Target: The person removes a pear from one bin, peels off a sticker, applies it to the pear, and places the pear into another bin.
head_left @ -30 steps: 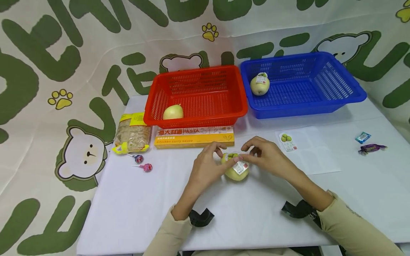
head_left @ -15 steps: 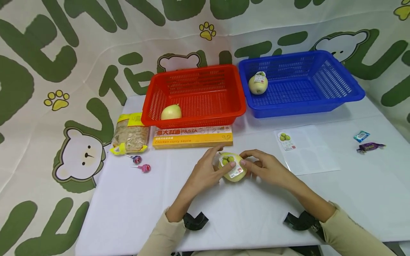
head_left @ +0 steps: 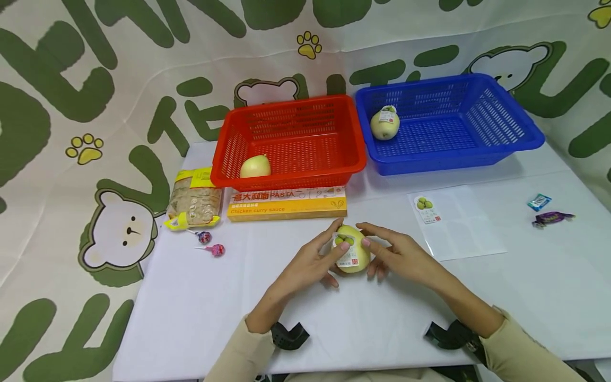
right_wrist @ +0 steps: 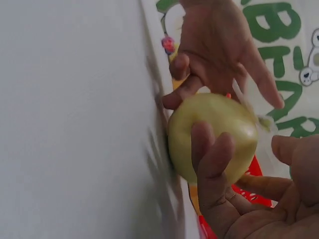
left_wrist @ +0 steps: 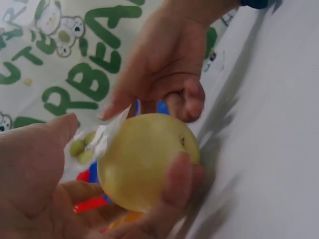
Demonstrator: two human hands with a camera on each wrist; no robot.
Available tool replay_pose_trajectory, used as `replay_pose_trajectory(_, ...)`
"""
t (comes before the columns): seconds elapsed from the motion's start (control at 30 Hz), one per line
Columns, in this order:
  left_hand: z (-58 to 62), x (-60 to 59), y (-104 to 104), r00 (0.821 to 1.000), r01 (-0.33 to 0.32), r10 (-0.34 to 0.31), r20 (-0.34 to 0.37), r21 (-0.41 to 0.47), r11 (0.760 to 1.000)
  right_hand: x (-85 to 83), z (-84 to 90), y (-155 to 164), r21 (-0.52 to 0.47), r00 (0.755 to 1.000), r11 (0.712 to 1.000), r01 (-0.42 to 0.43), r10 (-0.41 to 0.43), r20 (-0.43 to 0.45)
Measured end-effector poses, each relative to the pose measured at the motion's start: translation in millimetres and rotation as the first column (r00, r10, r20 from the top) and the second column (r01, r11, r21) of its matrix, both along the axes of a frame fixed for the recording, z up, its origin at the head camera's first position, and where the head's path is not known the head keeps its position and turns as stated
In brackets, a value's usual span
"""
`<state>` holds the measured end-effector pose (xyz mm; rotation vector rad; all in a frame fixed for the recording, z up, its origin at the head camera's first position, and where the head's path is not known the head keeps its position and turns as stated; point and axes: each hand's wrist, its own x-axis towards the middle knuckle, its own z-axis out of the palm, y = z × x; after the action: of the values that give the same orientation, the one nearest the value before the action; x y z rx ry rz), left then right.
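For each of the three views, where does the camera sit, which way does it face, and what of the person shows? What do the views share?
Head: worn high, looking forward and down the table to the red basket and blue basket; both forearms and hands show.
Left wrist: behind the left hand, facing the pear, with the right hand beyond.
Right wrist: behind the right hand, facing the pear with the left hand beyond.
Shared: the pear and both hands appear in all three.
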<state>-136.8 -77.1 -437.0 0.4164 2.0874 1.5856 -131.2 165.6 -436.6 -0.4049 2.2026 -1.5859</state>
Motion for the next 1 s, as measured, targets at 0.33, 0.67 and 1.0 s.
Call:
replay_pose_trajectory(0.33,-4.5,-4.4,7.5,0.999,-0.018,0.019,-0.031,0.017,1.0,0.4,-0.4,-5.5,-0.063,0.995,0.996,0.063,-0.058,0.082)
replay_pose_trajectory(0.67,-6.8,-9.4,3.0,1.0,0.022,-0.022,-0.017,0.022,1.0,-0.4,-5.1,-0.4,0.02,1.0,1.0,0.005,-0.005,0.03)
replay_pose_trajectory(1.0,-9.2,-8.9,13.7,0.996,-0.09,0.091,-0.016,0.073,0.993,-4.2,-2.5,-6.0,-0.007,0.991,0.991,0.134,-0.134,-0.014)
